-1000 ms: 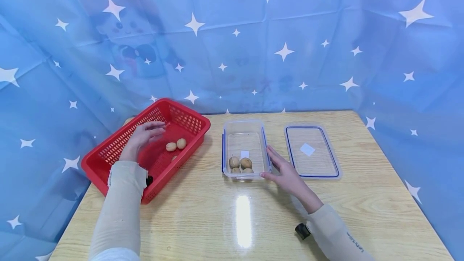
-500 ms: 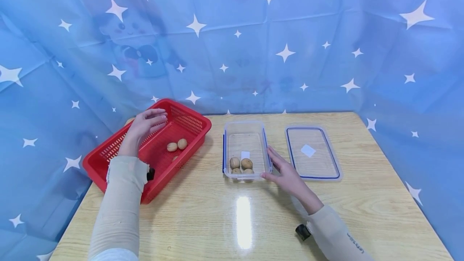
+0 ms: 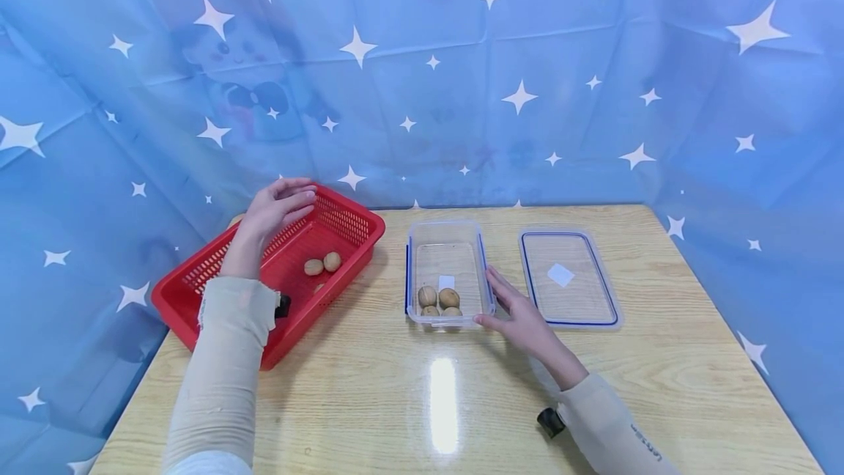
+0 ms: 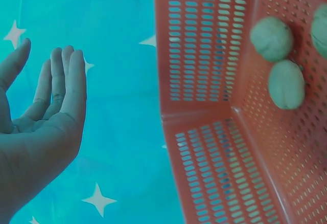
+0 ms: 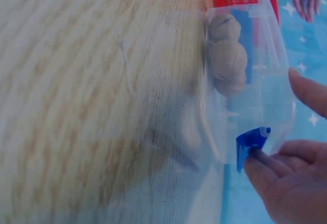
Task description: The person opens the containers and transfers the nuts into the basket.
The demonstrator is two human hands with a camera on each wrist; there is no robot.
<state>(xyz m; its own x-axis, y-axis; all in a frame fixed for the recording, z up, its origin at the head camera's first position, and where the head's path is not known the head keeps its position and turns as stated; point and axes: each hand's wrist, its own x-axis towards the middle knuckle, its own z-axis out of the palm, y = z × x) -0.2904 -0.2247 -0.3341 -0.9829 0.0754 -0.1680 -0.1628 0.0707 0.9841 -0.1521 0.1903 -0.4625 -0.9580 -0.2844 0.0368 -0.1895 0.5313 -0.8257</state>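
Note:
My left hand (image 3: 273, 211) is raised over the far left side of the red plastic basket (image 3: 359, 277), fingers loosely extended and holding nothing. In the left wrist view, that hand (image 4: 53, 111) has its palm bare, and walnuts (image 4: 286, 84) lie apart from it on the basket floor. My right hand (image 3: 524, 321) rests against the right side of a clear lidless food container (image 3: 450, 232). Its thumb is at the near corner, and its fairly straight fingers (image 5: 265, 175) touch a blue side latch (image 5: 250, 144). Several walnuts (image 3: 448, 297) sit at the container's near end.
A clear lid with a blue seal (image 3: 572, 322) lies on the wooden table (image 3: 356, 402), right of the container. A blue star-patterned curtain (image 3: 422, 79) hangs behind the table and along its sides.
My left hand has risen away from the basket floor, toward the basket's far edge, still without anything in it. The right hand and the container have stayed put.

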